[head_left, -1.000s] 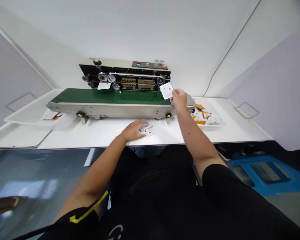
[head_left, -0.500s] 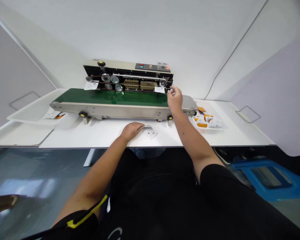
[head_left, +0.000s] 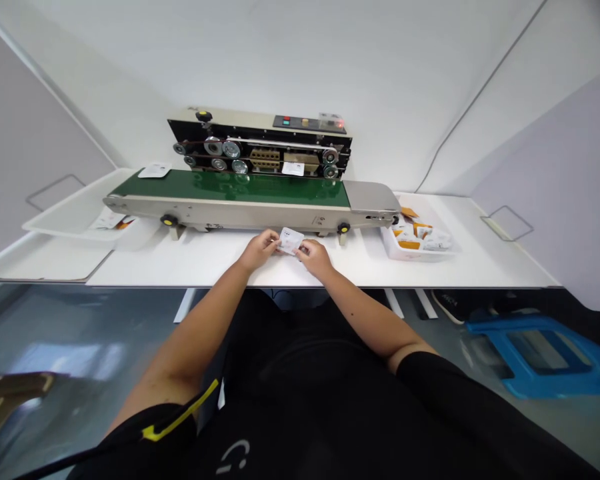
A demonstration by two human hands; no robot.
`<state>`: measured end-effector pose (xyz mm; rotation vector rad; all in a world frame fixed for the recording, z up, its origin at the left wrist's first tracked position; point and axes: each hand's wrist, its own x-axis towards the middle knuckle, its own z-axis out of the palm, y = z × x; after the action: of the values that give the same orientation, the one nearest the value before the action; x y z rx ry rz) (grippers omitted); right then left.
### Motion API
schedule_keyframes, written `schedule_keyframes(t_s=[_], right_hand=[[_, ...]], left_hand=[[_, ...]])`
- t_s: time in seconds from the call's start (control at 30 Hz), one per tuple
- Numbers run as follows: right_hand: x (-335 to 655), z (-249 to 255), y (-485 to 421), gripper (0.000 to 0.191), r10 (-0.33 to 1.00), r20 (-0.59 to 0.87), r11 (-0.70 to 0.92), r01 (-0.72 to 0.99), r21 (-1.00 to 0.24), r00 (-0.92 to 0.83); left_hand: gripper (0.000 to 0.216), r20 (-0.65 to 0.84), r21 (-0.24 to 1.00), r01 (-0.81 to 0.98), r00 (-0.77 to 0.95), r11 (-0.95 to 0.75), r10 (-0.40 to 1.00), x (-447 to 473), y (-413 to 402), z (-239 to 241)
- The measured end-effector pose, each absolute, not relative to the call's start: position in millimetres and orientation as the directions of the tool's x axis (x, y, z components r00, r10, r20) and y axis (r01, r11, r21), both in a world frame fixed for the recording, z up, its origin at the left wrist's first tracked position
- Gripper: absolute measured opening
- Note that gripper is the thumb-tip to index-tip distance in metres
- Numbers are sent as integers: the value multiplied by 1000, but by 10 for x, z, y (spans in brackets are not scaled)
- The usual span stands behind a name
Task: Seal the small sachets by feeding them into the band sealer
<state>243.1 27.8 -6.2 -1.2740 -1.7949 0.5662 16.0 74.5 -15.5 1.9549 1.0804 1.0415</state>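
Between my two hands, just above the table's front part, is a small white printed sachet (head_left: 291, 241). My left hand (head_left: 261, 250) pinches its left edge. My right hand (head_left: 316, 257) is closed on its lower right corner. Behind them stands a band sealing machine (head_left: 260, 150) with a green conveyor belt (head_left: 230, 187). A second white sachet (head_left: 293, 169) hangs in the machine's band, right of the middle. A third sachet (head_left: 155, 171) lies at the belt's left end.
A white bin (head_left: 420, 254) full of orange and white sachets stands to the right of the conveyor. A larger white tray (head_left: 55, 225) with some sachets sits under its left end. A blue plastic stool (head_left: 545, 360) is on the floor at right.
My right hand has come down from the machine's right end to the sachet by my left hand. One sachet moved left along the machine; another came out onto the belt's left end.
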Motion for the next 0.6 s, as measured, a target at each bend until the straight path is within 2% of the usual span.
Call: schedule_keyframes(t_s=[0.07, 0.13, 0.27, 0.37, 0.47, 0.53, 0.6], right_hand=[[2443, -26, 267, 29, 899, 421, 421, 513, -748, -122], [2490, 58, 264, 33, 895, 441, 423, 425, -800, -61], [2759, 499, 454, 41, 924, 373, 361, 128, -924, 87], [3108, 987, 808, 41, 892, 369, 361, 78, -929, 262], [3435, 1373, 1178, 20, 858, 302, 276, 123, -953, 415], [3554, 1512, 1364, 6, 886, 188, 156, 109, -982, 425], [3575, 1570, 1502, 15, 919, 72, 35, 103, -994, 387]], left_hand=[[51, 319, 827, 329, 391, -455, 863, 163, 710, -118], [56, 331, 779, 350, 474, -519, 816, 162, 672, -59], [76, 256, 507, 453, 733, -733, 631, 183, 627, 34], [74, 149, 382, 480, 811, -790, 565, 203, 638, 40], [64, 141, 381, 511, 792, -771, 594, 200, 660, 13], [59, 161, 402, 506, 781, -763, 603, 187, 671, -8], [54, 189, 415, 484, 782, -770, 594, 174, 681, -28]])
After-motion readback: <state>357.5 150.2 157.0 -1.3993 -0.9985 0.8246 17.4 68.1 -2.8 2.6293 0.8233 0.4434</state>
